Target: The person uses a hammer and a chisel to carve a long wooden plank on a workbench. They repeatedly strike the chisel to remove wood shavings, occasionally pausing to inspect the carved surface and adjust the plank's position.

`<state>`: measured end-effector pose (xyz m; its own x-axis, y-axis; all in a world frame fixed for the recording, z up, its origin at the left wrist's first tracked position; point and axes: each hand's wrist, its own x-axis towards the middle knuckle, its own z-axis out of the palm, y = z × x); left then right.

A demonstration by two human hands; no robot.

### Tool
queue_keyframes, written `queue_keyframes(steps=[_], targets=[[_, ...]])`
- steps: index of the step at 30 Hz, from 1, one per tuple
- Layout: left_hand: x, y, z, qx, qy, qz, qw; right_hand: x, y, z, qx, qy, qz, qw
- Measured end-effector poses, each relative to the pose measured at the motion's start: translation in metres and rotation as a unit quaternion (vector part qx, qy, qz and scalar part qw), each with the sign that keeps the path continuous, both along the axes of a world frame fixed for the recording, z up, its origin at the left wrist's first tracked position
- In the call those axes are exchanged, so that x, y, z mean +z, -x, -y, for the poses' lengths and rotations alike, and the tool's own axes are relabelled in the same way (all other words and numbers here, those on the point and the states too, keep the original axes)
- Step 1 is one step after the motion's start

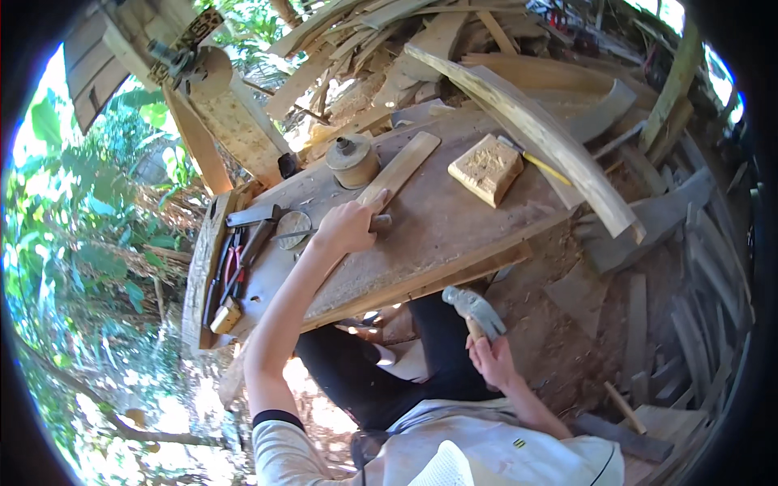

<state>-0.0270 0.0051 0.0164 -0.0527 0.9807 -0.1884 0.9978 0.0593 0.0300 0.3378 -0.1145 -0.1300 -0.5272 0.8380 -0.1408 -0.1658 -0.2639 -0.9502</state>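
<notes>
My left hand (348,227) is closed over a tool with a thin metal blade (293,235) and a round wooden handle end (382,221). The blade sticks out on the hand's left, and its exact kind is hard to make out. Under the same hand a flat wooden slat (412,159) lies slantwise across the workbench (438,235), with a finger resting along it. My right hand (491,360) grips a claw hammer (476,313) by its wooden handle. The hammer is held up near my lap, off the bench's front edge.
Pliers with red grips (230,266) and other tools lie at the bench's left end, beside a small round disc (293,230). A round pot (353,162) stands behind the slat. Farther right are a wooden block (486,168), a yellow pencil (545,168) and a long plank (527,130). Scrap wood surrounds the bench.
</notes>
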Motion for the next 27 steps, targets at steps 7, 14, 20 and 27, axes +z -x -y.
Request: queue_keyframes(steps=[7,14,20,27], targets=[[0.015,-0.016,-0.006,-0.009,0.04,-0.04,0.998,0.0,-0.001,-0.008,0.033,-0.045,0.01,0.998],[0.017,-0.023,-0.004,0.001,0.041,-0.038,0.998,-0.006,-0.005,-0.004,0.022,-0.034,0.017,0.999],[0.009,-0.017,-0.003,-0.002,0.018,-0.035,0.999,-0.005,-0.003,-0.006,0.032,-0.019,0.002,0.999],[-0.006,-0.011,0.007,-0.001,-0.043,0.002,0.999,0.001,0.003,-0.006,0.038,-0.017,-0.002,0.999]])
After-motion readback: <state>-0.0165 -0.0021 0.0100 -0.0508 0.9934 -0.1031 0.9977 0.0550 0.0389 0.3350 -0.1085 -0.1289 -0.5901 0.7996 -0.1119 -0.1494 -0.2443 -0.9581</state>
